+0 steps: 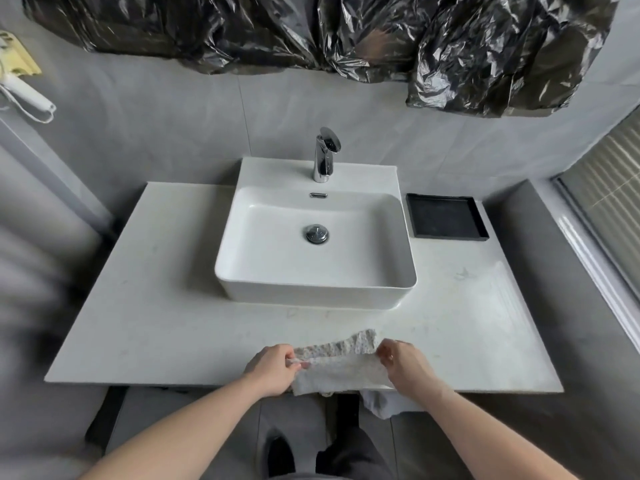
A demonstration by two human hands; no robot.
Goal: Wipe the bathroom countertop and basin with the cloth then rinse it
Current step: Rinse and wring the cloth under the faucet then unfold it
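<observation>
both hands pinch a nubbly, speckled cloth point(341, 365) at the near edge of the pale stone countertop point(145, 306): left hand point(273, 370) grips its left end, right hand point(403, 363) its right, and one corner droops over the edge. beyond sits a glossy white rectangular basin point(398, 258) with round metal drain point(316, 233). right of it lies a flat black square tray point(446, 216). farthest, a chrome faucet point(325, 155).

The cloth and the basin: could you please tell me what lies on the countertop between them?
Nothing lies there. In the head view, the countertop is bare between the cloth, held by both hands at the front edge, and the basin.
</observation>
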